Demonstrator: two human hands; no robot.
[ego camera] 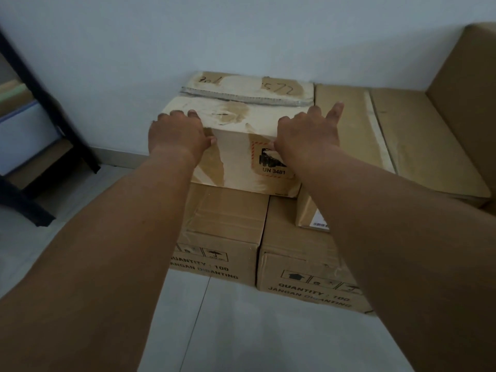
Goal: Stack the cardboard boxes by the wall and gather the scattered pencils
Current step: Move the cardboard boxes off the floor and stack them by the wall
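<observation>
- Now, the pale box [233,157] sits on top of two brown boxes, the left one [225,221] and the right one [290,237]. It lies across the seam between them, toward their back edges and close to the wall [241,36].
- The left hand [178,132] lies over the near left corner of its top. The fingers [192,112] rest close together on the lid, and the thumb comes down on the front face.
- The right hand [308,132] covers the near right part of the top edge. Its fingers [335,108] are straight and spread on the lid.
- The cardboard is worn, with torn patches and old tape, so I judge it stiff at the corners but weak in the middle of the lid.
- The front label reads UN 3481, so the contents may need gentle handling. The weight I cannot tell.
- A good hold seems to be low on the two side faces or under the bottom edge, not on the torn flap.
- A flat box [402,135] lies just beside it, on the right.
- No pencils are visible on the floor [241,331].
</observation>
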